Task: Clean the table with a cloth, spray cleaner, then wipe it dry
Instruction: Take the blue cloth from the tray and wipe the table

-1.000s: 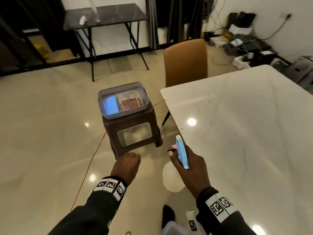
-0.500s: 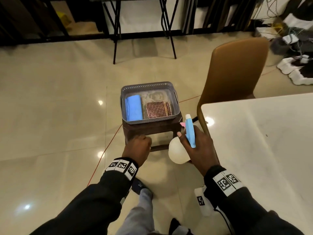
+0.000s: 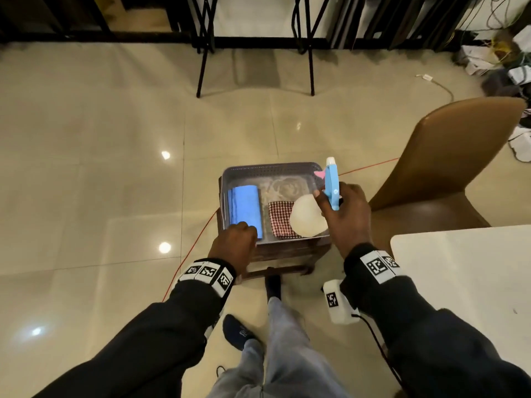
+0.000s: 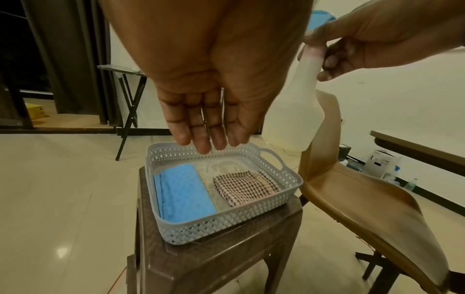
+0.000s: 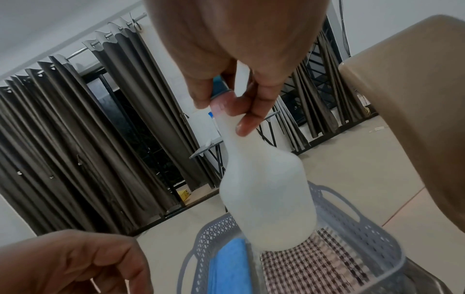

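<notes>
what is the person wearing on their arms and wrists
Both arms are in long dark sleeves. Each wrist carries a white band printed with square black-and-white code markers. Under the right wrist hangs a white camera box with one such marker and a black cable. Both hands are bare.

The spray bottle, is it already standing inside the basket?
No. The spray bottle hangs in the air above the basket, held by its neck in the right hand.
</notes>
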